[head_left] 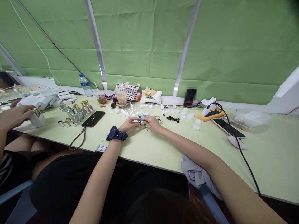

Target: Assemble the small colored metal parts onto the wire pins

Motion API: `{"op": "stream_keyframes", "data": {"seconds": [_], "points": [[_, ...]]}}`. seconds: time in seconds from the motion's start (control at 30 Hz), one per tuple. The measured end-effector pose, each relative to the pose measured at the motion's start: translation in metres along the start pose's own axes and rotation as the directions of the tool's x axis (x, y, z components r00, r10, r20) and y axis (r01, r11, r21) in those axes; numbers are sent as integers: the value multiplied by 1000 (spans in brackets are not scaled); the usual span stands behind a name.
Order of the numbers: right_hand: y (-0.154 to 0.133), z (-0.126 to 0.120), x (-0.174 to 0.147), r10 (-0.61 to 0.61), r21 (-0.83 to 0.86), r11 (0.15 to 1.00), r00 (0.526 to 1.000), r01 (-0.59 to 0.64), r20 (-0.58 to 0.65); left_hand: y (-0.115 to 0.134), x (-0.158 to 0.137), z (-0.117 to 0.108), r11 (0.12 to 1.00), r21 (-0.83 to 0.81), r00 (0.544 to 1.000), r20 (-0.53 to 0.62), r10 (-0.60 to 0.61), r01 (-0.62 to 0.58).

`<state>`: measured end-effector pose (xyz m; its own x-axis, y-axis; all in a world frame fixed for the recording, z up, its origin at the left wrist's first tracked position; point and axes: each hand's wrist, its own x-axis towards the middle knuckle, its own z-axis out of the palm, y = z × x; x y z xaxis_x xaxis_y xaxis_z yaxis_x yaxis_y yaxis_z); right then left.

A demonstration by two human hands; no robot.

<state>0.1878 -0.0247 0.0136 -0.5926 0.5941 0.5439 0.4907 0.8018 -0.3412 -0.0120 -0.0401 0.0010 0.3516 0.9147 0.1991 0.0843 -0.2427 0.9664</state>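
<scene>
Between my hands, just above the table, is a small glossy blue piece [140, 120], too small to name more exactly. My left hand [129, 124] pinches it from the left with thumb and fingertips, a dark dotted scrunchie [116, 133] round the wrist. From the other side, my right hand [151, 123] closes its fingertips on the top of the same piece and partly hides it. Thin pieces with green and dark parts [146, 127] lie under and beside the fingers. Small black parts [173, 118] are heaped to the right, near several white round caps [187, 115].
To the left lie a phone [93, 119] with a strap and several glass bottles [77, 113]. Another person's hand [16, 116] holds a small white box [37, 118]. Drinks and bags line the back. At right are a yellow-cased meter [210, 115], another phone [227, 127] and a black cable [241, 149].
</scene>
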Motion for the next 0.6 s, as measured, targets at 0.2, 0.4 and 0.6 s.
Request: {"op": "stream_keyframes", "data": {"seconds": [0.2,0.4,0.6], "points": [[0,0,0,-11,25,1000,1000,11,-16,5,-1,1,999,42,1000,7,-6,6],[2,0,0,22,34,999,999,-21,-47,2,0,1,997,-59,999,25,-43,45],[2,1,0,10,58,998,999,-8,-38,0,0,0,998,-59,999,36,-32,34]]}}
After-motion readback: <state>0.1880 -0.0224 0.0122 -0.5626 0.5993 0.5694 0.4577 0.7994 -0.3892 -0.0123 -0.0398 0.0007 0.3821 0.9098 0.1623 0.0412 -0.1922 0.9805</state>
